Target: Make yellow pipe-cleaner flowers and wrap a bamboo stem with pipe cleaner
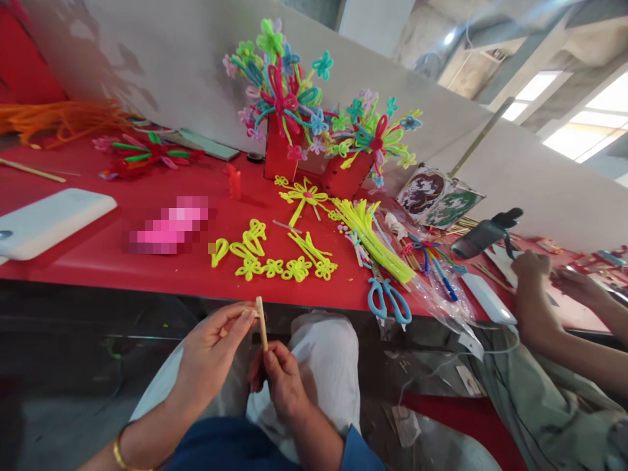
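Observation:
A short pale wooden stick [261, 324] is upright between my hands, above my lap. My right hand [282, 376] grips its lower end. My left hand [213, 350] has thumb and fingertips pinched beside the upper end; whatever sits between them is too small to name. On the red table [161, 271] just beyond lie yellow pipe-cleaner flowers [297, 268], yellow loops [255, 237] and a larger yellow flower with a pink centre [307, 194]. A bundle of yellow pipe cleaners [377, 242] lies to the right, beside blue-handled scissors [388, 301] at the table edge.
Two red boxes [283, 147] hold colourful flower bouquets at the back. White devices [56, 222] lie left and right. Orange pipe cleaners [63, 119] are at the far left. Another person's hands [534, 271] work at the right, near a dark bottle [483, 235].

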A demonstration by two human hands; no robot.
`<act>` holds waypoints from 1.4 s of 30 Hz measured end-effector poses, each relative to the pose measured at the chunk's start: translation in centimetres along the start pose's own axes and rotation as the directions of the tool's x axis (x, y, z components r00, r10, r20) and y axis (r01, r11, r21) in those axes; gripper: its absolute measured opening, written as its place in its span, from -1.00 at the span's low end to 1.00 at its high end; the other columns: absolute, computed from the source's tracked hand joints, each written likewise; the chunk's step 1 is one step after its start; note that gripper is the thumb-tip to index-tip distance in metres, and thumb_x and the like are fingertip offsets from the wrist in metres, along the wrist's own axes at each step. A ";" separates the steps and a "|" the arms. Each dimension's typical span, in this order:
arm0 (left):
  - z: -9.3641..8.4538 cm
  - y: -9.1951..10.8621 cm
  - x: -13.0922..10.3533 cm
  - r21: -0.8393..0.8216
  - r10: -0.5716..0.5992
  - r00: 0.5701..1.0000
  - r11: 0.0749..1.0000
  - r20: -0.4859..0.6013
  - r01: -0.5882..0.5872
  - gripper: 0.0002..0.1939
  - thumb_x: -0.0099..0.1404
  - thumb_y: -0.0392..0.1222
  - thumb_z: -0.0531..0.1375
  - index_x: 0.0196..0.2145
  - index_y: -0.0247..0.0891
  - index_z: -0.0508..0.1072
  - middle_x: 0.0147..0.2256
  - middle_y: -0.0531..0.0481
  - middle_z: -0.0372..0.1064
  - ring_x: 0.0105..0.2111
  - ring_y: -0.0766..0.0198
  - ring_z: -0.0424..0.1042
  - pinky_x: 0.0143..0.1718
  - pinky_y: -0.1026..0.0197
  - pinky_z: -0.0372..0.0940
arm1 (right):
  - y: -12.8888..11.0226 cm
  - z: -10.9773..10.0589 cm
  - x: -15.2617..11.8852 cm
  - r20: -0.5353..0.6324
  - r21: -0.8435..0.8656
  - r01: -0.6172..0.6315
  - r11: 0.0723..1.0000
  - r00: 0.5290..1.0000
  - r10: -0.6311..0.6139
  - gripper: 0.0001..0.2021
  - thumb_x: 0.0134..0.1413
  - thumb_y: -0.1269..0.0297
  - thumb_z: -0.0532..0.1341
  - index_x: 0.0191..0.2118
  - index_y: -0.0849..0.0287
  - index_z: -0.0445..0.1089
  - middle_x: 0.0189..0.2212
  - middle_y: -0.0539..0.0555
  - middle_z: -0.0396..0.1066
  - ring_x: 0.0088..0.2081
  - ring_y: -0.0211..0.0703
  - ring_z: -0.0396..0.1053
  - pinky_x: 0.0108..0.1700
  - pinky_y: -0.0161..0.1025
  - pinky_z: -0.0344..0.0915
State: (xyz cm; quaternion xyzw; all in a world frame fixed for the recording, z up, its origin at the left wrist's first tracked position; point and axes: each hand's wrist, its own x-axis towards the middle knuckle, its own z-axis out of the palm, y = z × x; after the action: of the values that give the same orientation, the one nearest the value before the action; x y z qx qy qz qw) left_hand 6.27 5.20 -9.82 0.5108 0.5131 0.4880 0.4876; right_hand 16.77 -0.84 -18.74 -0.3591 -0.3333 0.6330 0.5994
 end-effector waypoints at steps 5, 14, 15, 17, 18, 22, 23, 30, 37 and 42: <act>-0.6 0.3 0.0 0.307 0.247 0.927 0.892 0.283 -0.332 -0.77 0.19 0.01 0.19 -0.47 -0.14 0.53 -0.42 0.02 0.55 -0.39 0.19 0.53 -0.38 0.25 0.41 | -0.5 -0.3 0.1 -0.023 -0.086 0.065 0.994 0.997 -0.067 -0.52 0.00 -0.23 0.23 -0.28 0.14 0.28 -0.62 -0.14 0.21 -0.65 -0.39 0.12 -0.57 -0.40 0.11; -0.7 -1.3 0.5 0.448 0.530 0.749 0.600 0.398 -0.663 -0.69 0.35 -0.03 0.07 -0.43 -0.20 0.49 -0.45 -0.02 0.57 -0.43 0.22 0.56 -0.35 0.23 0.43 | -0.4 -0.5 0.4 -0.084 -0.263 0.021 0.965 0.995 -0.045 -0.42 0.02 -0.35 0.08 -0.39 0.18 0.30 -0.65 -0.13 0.15 -0.69 -0.42 0.06 -0.65 -0.43 0.04; -0.8 -1.3 0.5 0.451 0.543 0.733 0.578 0.410 -0.680 -0.69 0.36 -0.03 0.06 -0.42 -0.20 0.49 -0.45 -0.01 0.57 -0.43 0.23 0.56 -0.35 0.25 0.42 | -0.4 -0.5 0.5 -0.103 -0.276 0.011 0.961 0.994 -0.041 -0.42 0.01 -0.36 0.08 -0.40 0.17 0.30 -0.66 -0.14 0.14 -0.70 -0.42 0.03 -0.67 -0.43 0.01; -1.0 -1.3 0.4 0.460 0.564 0.707 0.538 0.427 -0.707 -0.69 0.37 -0.03 0.07 -0.43 -0.20 0.48 -0.46 0.01 0.56 -0.45 0.25 0.55 -0.37 0.27 0.41 | -0.5 -0.5 0.7 -0.137 -0.288 -0.016 0.957 0.990 -0.025 -0.41 -0.02 -0.37 0.09 -0.41 0.17 0.29 -0.68 -0.15 0.11 -0.72 -0.43 -0.01 -0.69 -0.43 -0.04; -1.0 -1.3 0.3 0.461 0.570 0.696 0.522 0.437 -0.717 -0.69 0.37 -0.04 0.07 -0.44 -0.19 0.48 -0.47 0.03 0.55 -0.46 0.25 0.54 -0.37 0.28 0.40 | -0.5 -0.5 0.8 -0.148 -0.284 -0.029 0.958 0.989 -0.014 -0.41 -0.03 -0.38 0.09 -0.41 0.16 0.29 -0.68 -0.16 0.09 -0.72 -0.43 -0.03 -0.70 -0.43 -0.06; -1.2 -1.4 -0.3 0.443 0.608 0.667 0.501 0.432 -0.743 -0.71 0.37 -0.05 0.09 -0.44 -0.19 0.48 -0.49 0.04 0.54 -0.48 0.27 0.53 -0.37 0.29 0.39 | -0.5 -0.6 1.1 -0.141 -0.267 -0.041 0.963 0.990 0.003 -0.43 -0.02 -0.36 0.10 -0.39 0.15 0.28 -0.68 -0.17 0.07 -0.71 -0.42 -0.03 -0.70 -0.42 -0.07; -1.2 -1.5 -0.4 0.439 0.615 0.663 0.500 0.426 -0.746 -0.72 0.37 -0.06 0.10 -0.43 -0.19 0.48 -0.49 0.04 0.54 -0.48 0.27 0.53 -0.36 0.30 0.39 | -0.5 -0.6 1.1 -0.137 -0.271 -0.041 0.962 0.991 0.004 -0.44 0.00 -0.34 0.10 -0.38 0.15 0.29 -0.67 -0.16 0.08 -0.71 -0.41 -0.03 -0.69 -0.42 -0.06; -1.8 -1.9 0.2 0.483 0.537 0.748 0.572 0.390 -0.663 -0.71 0.33 0.03 0.11 -0.42 -0.15 0.49 -0.45 0.04 0.56 -0.44 0.22 0.54 -0.30 0.25 0.41 | -0.6 -0.6 0.6 -0.131 -0.422 -0.039 0.906 0.991 -0.018 -0.65 0.15 -0.05 0.11 -0.24 0.17 0.33 -0.63 -0.12 0.16 -0.65 -0.34 0.12 -0.61 -0.39 0.12; -1.9 -0.3 0.7 0.499 0.312 0.904 0.756 0.293 -0.423 -0.70 0.21 0.10 0.15 -0.43 -0.13 0.53 -0.41 0.03 0.61 -0.43 0.17 0.56 -0.36 0.21 0.44 | 0.2 -0.7 0.3 -0.110 -0.496 -0.038 0.867 0.994 -0.019 -0.71 0.20 0.05 0.09 -0.24 0.18 0.39 -0.63 -0.11 0.16 -0.63 -0.34 0.12 -0.60 -0.41 0.13; -1.9 -0.9 0.6 0.489 0.268 0.907 0.773 0.325 -0.404 -0.75 0.18 0.05 0.18 -0.42 -0.14 0.56 -0.40 0.01 0.62 -0.42 0.17 0.57 -0.43 0.27 0.42 | 0.2 -0.7 0.3 -0.115 -0.505 -0.073 0.860 0.993 0.017 -0.70 0.21 0.04 0.09 -0.25 0.19 0.39 -0.63 -0.11 0.18 -0.65 -0.36 0.13 -0.61 -0.42 0.13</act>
State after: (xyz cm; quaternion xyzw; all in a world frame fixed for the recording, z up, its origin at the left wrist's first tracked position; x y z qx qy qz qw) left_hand 4.32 5.81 -10.61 0.7664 0.4681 0.3365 0.2834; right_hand 17.24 -0.57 -19.24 -0.5451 -0.4476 0.5166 0.4855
